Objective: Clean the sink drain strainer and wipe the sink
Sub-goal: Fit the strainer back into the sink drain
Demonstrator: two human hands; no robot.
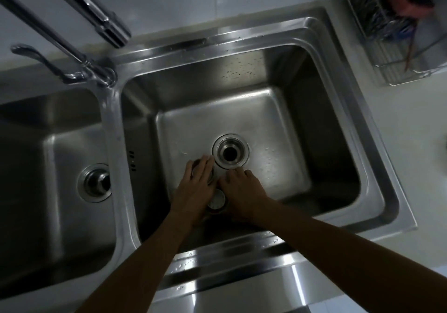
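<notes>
Across the counter runs a stainless double sink, right basin larger and the one in use; left basin idle, its drain fitting in place. Faucet swung up and back toward the wall, spout clear of both basins, which leaves the right basin unobstructed for handwork; no water running. A wire rack stands on the counter at far right, contents blurred. Right basin drain opening is bare and dark inside: the strainer has been lifted out, so the cleaning step is underway, wiping not yet begun as far as I can judge; no cloth or sponge in view. Both forearms reach down into the basin, hands low at its floor just in front of the drain, presumably so any debris falls into the sink. Left hand lies palm-down over a round metal piece, fingers together and extended across it; whether it is gripped or merely covered, cannot tell. Right hand sits beside it, fingers curled downward, tips hidden, so grip also unclear. Between the two wrists a round pale disc with a metal rim shows, probably the strainer or its stopper; which of the two pieces is which I cannot say. Droplets speckle the back wall and front rim.
</notes>
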